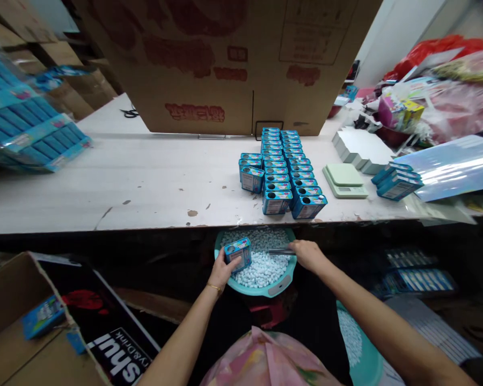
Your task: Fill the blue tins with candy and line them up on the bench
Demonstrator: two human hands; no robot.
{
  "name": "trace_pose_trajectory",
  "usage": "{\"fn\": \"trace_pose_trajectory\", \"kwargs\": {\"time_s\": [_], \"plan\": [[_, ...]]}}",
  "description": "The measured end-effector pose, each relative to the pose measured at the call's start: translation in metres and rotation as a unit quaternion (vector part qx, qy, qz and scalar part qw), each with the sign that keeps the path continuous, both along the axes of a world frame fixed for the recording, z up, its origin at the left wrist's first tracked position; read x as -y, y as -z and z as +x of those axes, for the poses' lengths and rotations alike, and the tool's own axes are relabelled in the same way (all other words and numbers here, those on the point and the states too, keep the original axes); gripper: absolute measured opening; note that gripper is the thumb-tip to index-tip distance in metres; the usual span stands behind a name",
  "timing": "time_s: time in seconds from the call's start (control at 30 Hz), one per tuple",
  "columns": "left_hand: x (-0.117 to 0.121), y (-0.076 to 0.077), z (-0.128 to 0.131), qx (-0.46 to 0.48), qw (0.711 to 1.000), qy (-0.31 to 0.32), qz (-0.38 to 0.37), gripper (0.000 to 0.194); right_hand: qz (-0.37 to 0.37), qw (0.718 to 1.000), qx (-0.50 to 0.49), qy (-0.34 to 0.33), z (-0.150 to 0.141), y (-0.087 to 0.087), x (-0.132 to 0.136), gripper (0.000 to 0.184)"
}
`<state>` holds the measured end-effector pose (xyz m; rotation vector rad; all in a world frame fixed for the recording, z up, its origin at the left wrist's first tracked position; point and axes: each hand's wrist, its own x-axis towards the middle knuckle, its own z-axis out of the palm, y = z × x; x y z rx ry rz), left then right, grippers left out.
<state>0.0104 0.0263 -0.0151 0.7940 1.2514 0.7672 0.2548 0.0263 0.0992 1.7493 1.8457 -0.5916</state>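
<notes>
Bench: white-topped workbench [104, 187] across the middle of the frame, rows of blue tins [292, 171] standing right of centre.
Basin: teal basin [261, 292] below the bench edge, heaped with pale blue candies [261, 262].
Left hand [221, 271]: curled, gripping a blue tin [237, 254] over the basin.
Right hand [308, 255]: fingers pinched on a narrow strip [280, 250] above the candies.

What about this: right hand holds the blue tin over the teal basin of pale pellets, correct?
No, wrong hand: the left hand holds the blue tin, not the right hand. The tin is over the teal basin of pale pellets, as the head view shows.
</notes>
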Motion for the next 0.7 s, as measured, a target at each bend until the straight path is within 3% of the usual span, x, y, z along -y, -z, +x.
{"fn": "trace_pose_trajectory", "kwargs": {"time_s": [0.17,0.33,0.5,0.6,0.7], "plan": [[0.004,0.007,0.028,0.054,0.996,-0.041,-0.058,0.047,0.012,0.993,-0.083,0.081,-0.038,0.071,0.012,0.036],[0.003,-0.006,0.026,0.106,0.991,-0.046,-0.075,0.046,0.028,0.979,-0.136,0.15,-0.037,0.098,0.012,0.033],[-0.002,-0.017,-0.017,0.041,0.998,-0.039,-0.013,0.048,0.052,0.935,-0.268,0.228,-0.01,0.087,0.01,0.028],[-0.006,-0.017,-0.034,-0.067,0.996,0.009,0.067,0.046,0.065,0.928,-0.304,0.205,-0.006,0.061,0.002,0.029],[-0.008,-0.017,-0.033,-0.136,0.982,0.046,0.124,0.042,0.08,0.932,-0.312,0.163,-0.009,0.029,-0.009,0.029]]}}
